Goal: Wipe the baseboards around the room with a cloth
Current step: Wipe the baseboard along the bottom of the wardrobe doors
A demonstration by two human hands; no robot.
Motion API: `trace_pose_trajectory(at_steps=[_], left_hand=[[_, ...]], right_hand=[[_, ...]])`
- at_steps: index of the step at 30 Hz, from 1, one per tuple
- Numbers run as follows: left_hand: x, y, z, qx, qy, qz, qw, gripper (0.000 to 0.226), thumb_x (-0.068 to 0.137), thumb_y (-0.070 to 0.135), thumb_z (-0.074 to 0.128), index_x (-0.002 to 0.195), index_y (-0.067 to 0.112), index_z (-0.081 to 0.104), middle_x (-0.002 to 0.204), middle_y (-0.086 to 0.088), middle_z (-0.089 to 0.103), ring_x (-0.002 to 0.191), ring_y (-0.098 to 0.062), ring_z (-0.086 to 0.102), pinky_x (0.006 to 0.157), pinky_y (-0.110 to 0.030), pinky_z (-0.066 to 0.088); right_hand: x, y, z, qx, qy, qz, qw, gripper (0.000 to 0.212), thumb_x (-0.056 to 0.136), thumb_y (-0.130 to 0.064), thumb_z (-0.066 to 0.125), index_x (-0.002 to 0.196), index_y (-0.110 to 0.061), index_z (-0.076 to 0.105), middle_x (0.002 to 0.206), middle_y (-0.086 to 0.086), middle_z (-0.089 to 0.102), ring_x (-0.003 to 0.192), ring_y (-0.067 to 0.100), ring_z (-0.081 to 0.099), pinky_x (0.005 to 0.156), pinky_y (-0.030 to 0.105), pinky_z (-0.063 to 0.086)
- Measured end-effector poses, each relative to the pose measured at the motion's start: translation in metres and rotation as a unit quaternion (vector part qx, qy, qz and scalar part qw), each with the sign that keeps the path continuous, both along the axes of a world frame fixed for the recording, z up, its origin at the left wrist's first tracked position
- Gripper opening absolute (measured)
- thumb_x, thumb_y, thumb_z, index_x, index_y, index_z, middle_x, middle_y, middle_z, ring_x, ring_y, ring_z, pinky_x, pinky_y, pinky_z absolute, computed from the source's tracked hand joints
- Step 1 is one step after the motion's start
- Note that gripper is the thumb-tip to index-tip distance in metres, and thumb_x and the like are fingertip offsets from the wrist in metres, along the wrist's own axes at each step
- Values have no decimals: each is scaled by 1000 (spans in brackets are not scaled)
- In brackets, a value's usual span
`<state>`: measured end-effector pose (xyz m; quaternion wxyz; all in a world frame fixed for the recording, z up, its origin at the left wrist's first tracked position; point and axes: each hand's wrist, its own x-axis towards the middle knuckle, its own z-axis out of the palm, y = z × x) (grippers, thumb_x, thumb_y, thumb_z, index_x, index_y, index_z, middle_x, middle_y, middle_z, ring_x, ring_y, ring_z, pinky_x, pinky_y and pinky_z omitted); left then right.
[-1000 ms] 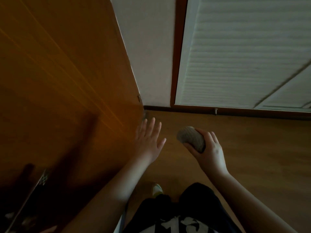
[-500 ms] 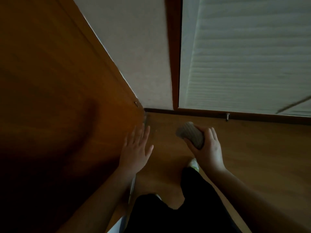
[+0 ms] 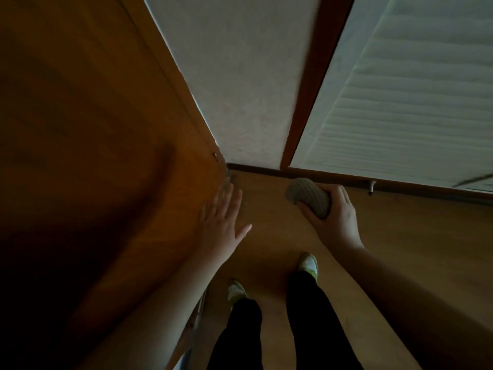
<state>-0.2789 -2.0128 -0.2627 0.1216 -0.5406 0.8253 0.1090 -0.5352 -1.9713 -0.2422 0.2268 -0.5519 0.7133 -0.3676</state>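
The wiping seems not yet begun: the right hand [image 3: 333, 217] grips the balled cloth [image 3: 309, 196] just short of the baseboard [image 3: 256, 169], while the left hand [image 3: 222, 222], fingers spread, rests on the wooden door [image 3: 106, 156] beside it.

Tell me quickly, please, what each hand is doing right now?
Left hand: open, fingers straight, flat against the wooden door.
Right hand: closed round the bunched grey cloth.

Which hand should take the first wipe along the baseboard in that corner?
Right. The right hand already grips the balled cloth, near the dark baseboard in view. The left hand is open, fingers straight, against the wooden door, with no cloth.
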Motion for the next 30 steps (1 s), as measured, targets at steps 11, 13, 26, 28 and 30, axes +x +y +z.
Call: trace_pose_trajectory(at_steps=[11, 13, 26, 28, 30], left_hand=[[34, -29, -76, -5, 34, -41, 999, 77, 100, 52, 40, 159, 25, -2, 167, -4, -2, 153, -25, 1, 120, -43, 0], [35, -42, -113, -17, 30, -35, 999, 78, 99, 51, 43, 159, 23, 2, 167, -5, 4, 153, -26, 6, 119, -43, 2], [38, -116, -384, 17, -28, 22, 999, 92, 96, 62, 40, 153, 25, -22, 167, -2, -9, 153, -22, -7, 121, -44, 6], [41, -123, -421, 20, -27, 18, 999, 100, 92, 65, 48, 156, 24, -16, 167, -2, -9, 153, -22, -5, 121, -44, 9], [42, -129, -456, 29, -20, 22, 999, 102, 90, 67, 50, 157, 24, -14, 167, -2, -9, 153, -22, -5, 120, -45, 9]], right_hand=[[48, -12, -57, 24, -55, -28, 998, 59, 75, -52, 73, 123, -29, 48, 109, -24, 51, 102, -19, 51, 76, -1, 42], [47, -27, -96, 32, -50, -22, 998, 61, 76, -48, 75, 126, -28, 47, 111, -26, 49, 104, -20, 49, 77, -2, 40], [44, -128, -372, 62, 19, 40, 997, 52, 80, -46, 72, 123, -23, 53, 111, -15, 53, 100, -5, 38, 86, 25, 41], [50, -143, -410, 63, 13, 38, 997, 52, 81, -44, 74, 123, -20, 55, 115, -8, 57, 104, -1, 39, 86, 26, 40], [56, -157, -446, 62, 10, 47, 997, 54, 81, -43, 75, 124, -17, 55, 119, -3, 59, 107, 2, 41, 87, 25, 40]])
